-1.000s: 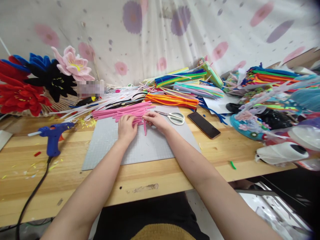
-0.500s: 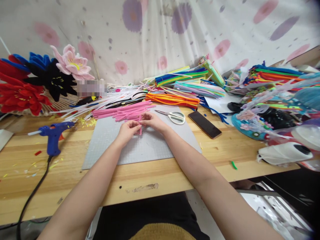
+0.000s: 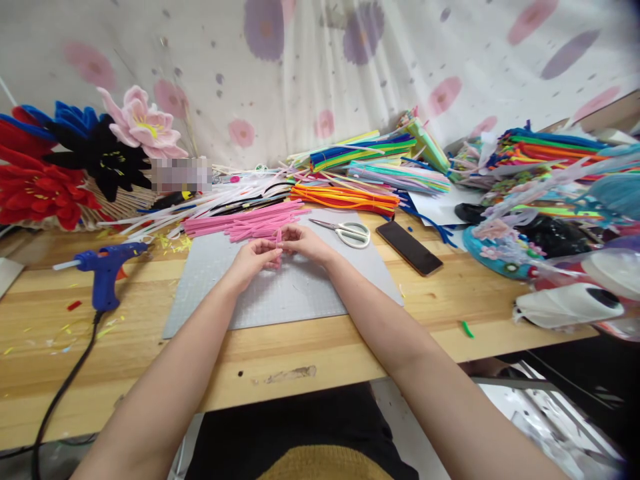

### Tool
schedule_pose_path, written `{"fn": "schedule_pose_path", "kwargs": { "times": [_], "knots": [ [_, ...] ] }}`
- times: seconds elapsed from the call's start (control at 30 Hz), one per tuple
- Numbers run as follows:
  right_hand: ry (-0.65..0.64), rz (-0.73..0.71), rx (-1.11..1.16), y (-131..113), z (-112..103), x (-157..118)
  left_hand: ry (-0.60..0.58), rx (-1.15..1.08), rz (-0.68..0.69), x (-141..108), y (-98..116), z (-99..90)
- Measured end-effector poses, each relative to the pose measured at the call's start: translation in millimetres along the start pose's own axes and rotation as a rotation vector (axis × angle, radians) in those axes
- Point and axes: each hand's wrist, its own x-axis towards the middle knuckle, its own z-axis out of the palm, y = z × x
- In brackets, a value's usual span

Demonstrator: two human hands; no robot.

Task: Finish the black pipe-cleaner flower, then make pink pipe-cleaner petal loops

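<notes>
A short pink pipe cleaner piece (image 3: 279, 236) is pinched between both hands over the grey cutting mat (image 3: 285, 300). My left hand (image 3: 254, 259) has its fingers closed on the piece from the left, and my right hand (image 3: 303, 243) grips it from the right, their fingertips touching or nearly so. Just beyond the hands lies a pile of pink pipe cleaners (image 3: 245, 221). White-handled scissors (image 3: 353, 233) rest on the mat to the right of my right hand.
A blue glue gun (image 3: 106, 273) with a black cord stands at the left. The phone (image 3: 410, 248) lies right of the mat. Orange pipe cleaners (image 3: 345, 199) and other coloured bundles line the back. Fluffy flowers (image 3: 113, 160) fill the back left; a white roll (image 3: 570, 307) lies at the right.
The pink piece's lower end, visible below the fingers before, now shows less. Both hands remain in nearly the same place, and the view has shifted very slightly.
</notes>
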Motion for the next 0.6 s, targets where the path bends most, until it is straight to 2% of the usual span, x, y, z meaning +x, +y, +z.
{"fn": "schedule_pose_path", "kwargs": {
  "times": [0.2,0.5,0.6],
  "knots": [
    [-0.018,0.011,0.043,2.0,6.1,1.3,0.014,-0.021,-0.014,0.0,0.6,-0.1],
    [-0.021,0.148,0.237,-0.8,1.6,-2.1,-0.038,-0.015,-0.039,2.6,-0.6,-6.3],
    [-0.032,0.141,0.197,-0.2,3.4,-1.6,0.049,-0.046,0.001,3.4,-1.9,-3.5]
  ]
}}
